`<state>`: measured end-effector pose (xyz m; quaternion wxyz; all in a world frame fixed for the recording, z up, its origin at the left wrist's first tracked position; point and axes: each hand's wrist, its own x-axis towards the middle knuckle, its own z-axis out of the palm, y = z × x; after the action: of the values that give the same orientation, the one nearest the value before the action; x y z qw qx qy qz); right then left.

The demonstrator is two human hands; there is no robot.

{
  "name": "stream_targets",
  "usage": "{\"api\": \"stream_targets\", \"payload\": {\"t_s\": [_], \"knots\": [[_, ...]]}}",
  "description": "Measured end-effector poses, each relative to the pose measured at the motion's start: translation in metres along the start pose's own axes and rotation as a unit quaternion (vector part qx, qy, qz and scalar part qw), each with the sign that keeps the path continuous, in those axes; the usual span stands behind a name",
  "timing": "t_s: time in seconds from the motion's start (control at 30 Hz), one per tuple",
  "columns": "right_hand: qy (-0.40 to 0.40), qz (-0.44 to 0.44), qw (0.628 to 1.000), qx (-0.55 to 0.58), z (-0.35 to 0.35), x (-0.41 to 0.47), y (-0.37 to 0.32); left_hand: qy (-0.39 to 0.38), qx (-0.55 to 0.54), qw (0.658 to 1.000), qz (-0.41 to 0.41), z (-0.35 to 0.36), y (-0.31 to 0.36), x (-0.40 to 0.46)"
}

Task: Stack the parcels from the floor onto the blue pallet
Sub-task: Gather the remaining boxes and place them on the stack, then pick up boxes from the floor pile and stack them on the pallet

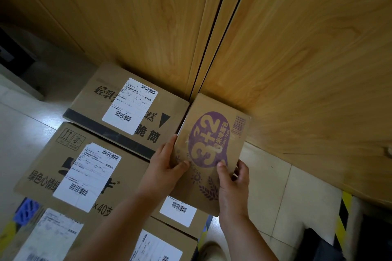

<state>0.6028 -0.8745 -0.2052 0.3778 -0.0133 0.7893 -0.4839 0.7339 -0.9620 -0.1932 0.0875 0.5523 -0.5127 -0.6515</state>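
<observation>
Both hands' grip clamps the purple-print toast carton [210, 150], left hand [167, 167] & right hand [233, 184] on opp side edges, carton held beside stacked parcels [127, 112] by wood-panel wall [297, 59]; prob light, stiff cardboard.

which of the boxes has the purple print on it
The small carton held between the left hand and right hand, against the wooden wall, with a purple "3+2" oval. The other boxes show black print and white shipping labels.

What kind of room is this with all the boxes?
Probably a storeroom or parcel room: cardboard boxes with shipping labels sit on a blue pallet by a wooden wall.
</observation>
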Motion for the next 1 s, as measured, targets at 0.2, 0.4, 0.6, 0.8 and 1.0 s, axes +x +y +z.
{"api": "stream_targets", "payload": {"t_s": [0.2, 0.4, 0.6, 0.8, 1.0], "knots": [[0.001, -0.013, 1.0, -0.02, 0.002, -0.001, 0.0, 0.004, 0.013, 1.0, 0.002, -0.001, 0.0, 0.0], [-0.005, -0.029, 0.999, -0.025, 0.002, 0.0, 0.003, 0.012, 0.015, 1.0, -0.019, 0.001, 0.0, -0.001], [0.004, -0.026, 0.997, -0.076, 0.004, 0.0, -0.004, 0.015, 0.08, 0.996, -0.039, 0.001, 0.007, -0.002], [-0.031, 0.036, 0.989, -0.138, -0.016, -0.004, -0.035, 0.052, 0.135, 0.987, -0.074, -0.009, 0.033, -0.019], [-0.091, 0.113, 0.963, -0.228, -0.057, -0.023, -0.093, 0.081, 0.179, 0.978, -0.071, -0.031, 0.083, -0.075]]}}
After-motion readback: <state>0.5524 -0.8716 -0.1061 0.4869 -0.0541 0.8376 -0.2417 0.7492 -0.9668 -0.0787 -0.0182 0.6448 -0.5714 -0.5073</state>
